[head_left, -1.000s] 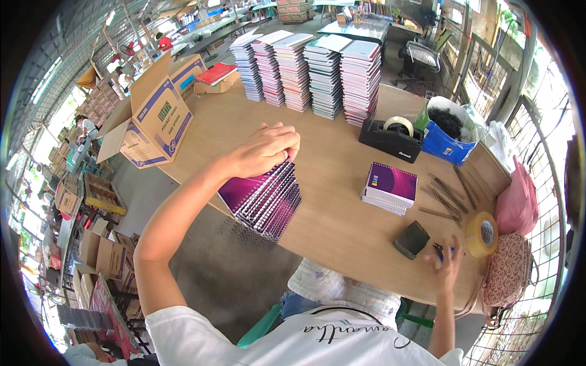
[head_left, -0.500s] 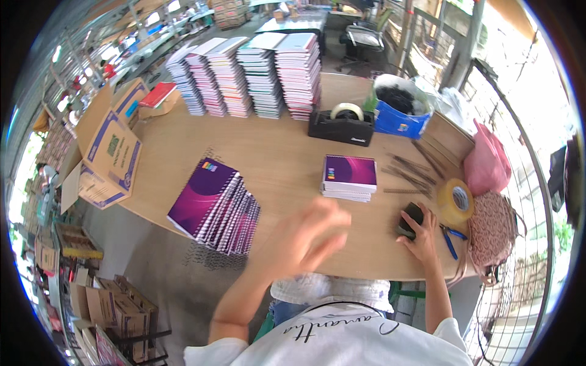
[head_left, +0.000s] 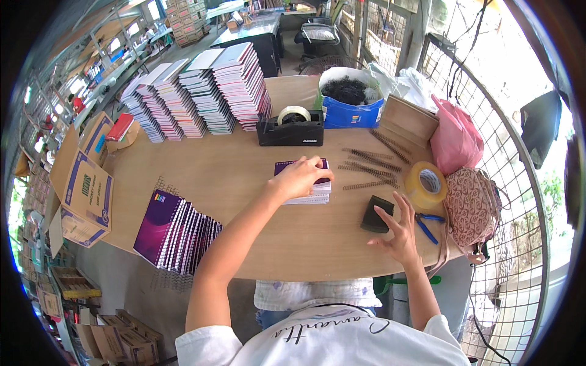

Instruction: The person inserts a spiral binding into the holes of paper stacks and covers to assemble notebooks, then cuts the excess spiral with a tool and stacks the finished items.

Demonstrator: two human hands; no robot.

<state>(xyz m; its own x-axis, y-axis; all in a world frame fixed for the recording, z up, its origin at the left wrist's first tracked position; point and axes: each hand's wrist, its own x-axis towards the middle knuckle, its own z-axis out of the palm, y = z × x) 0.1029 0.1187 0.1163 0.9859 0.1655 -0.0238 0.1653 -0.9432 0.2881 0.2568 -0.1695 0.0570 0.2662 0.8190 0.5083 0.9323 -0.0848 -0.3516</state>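
My left hand (head_left: 300, 177) reaches over a small stack of purple-covered books (head_left: 282, 167), its fingers curled round the right edge of the top one. White page edges show below that cover. Just right of a small black block (head_left: 376, 213), my right hand (head_left: 400, 235) is open, fingers spread, with nothing in it. On the left, at the table's front edge, purple spiral-bound notebooks (head_left: 160, 219) lie fanned out in an overlapping row. Loose dark binding coils (head_left: 369, 163) lie beyond the black block.
Tall notebook stacks (head_left: 241, 79) stand at the back, beside a black tape dispenser (head_left: 290, 131) and a blue bin (head_left: 351, 113) of coils. Rightward are a tape roll (head_left: 425, 185), blue-handled pliers (head_left: 426, 229), a pink bag (head_left: 455, 134) and a patterned bag (head_left: 473, 204). An open carton (head_left: 85, 189) sits left.
My left hand has moved forward onto the small stack and closed on its top book. My right hand has let go of the black block and spread open. The whole view has shifted.
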